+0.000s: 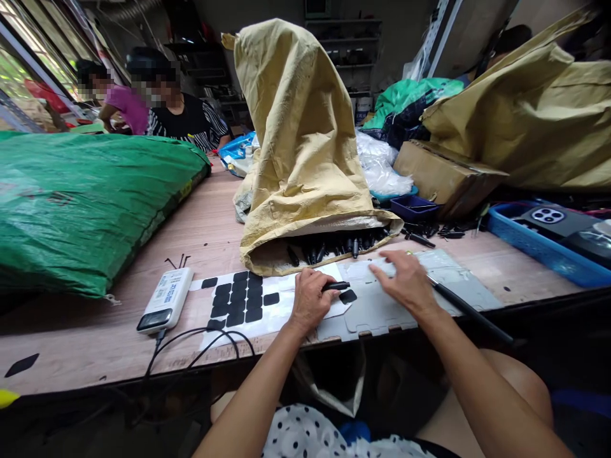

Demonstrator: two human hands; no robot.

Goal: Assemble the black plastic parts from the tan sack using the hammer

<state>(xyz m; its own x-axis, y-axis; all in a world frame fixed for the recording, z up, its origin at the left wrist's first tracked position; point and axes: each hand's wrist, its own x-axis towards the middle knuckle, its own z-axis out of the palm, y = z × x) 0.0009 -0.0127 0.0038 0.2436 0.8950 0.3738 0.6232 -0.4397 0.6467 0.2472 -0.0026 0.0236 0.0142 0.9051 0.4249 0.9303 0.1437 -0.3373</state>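
My left hand [310, 298] is closed around a small black cylindrical piece [337, 286], which points to the right. Just below its tip lies a loose black rounded square [348, 296]. My right hand [403, 280] hovers over the grey board [372, 321] with its fingers apart and nothing in them. A long black rod [470, 310] with a thin metal tip lies beside my right wrist. Left of my left hand, a white sheet [277, 321] carries several black rounded-square stickers [238, 296]. More black cylindrical pieces [329, 249] show in the mouth of the tan sack [305, 152].
A white power bank [167, 300] with a black cable [191, 333] sits on the left. A big green sack [86, 203] fills the left side. At right are a blue tray [539, 254] with a phone [548, 216] and a cardboard box [439, 178]. Two people [186, 121] sit behind.
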